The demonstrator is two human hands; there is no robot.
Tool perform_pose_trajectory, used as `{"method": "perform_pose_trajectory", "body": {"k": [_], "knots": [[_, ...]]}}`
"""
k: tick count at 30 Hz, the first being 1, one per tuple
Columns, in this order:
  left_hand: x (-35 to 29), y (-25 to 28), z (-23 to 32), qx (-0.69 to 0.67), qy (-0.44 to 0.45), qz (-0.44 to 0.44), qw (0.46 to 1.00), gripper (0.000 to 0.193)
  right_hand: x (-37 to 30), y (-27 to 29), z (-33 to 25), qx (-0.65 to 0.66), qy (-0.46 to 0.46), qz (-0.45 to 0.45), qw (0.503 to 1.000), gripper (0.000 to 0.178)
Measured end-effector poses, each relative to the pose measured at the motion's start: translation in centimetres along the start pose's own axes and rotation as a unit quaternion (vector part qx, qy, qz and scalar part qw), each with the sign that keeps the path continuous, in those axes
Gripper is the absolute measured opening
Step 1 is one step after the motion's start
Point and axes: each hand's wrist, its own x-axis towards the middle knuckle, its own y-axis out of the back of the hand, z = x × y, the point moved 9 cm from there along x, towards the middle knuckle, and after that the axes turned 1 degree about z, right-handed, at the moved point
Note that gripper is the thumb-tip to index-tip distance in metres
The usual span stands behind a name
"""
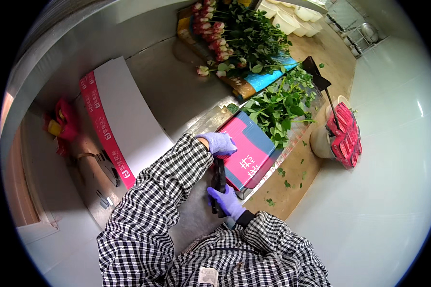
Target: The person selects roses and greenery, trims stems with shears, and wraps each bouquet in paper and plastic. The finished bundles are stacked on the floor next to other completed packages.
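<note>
A pink and blue cardboard wrap (246, 160) lies in front of me around a bunch, with leafy green stems (277, 107) spreading out of its far right end. My left hand (219, 144), in a purple glove, is closed on the wrap's near left edge, its fingertips partly hidden. In my right hand (228, 202), also gloved in purple, is a long black stapler (219, 181), held with fingers wrapped round it. The stapler's upper end sits close below my left hand, along the wrap's left edge; whether its jaws touch the cardboard I cannot tell.
A stack of white sheets with a pink border (129, 119) lies left. Pink and white roses (218, 40) rest on a blue-edged wrap at the back. A white bucket (322, 144) with a pink cover stands right. Scattered leaves (287, 183) dot the brown surface.
</note>
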Motion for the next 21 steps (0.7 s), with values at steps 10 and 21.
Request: {"method": "perform_pose_trajectory", "body": {"k": [10,21], "knots": [[-8.9,1.7,0.4,-0.388,0.116,0.322,0.856,0.037,-7.4,4.9,-3.5,-0.359,0.230,-0.148,0.892,0.062],[-5.1,-4.0,7.8,-0.545,0.314,0.495,0.599,0.029,3.1,44.1,-3.3,-0.311,-0.032,-0.043,0.949,0.056]]}}
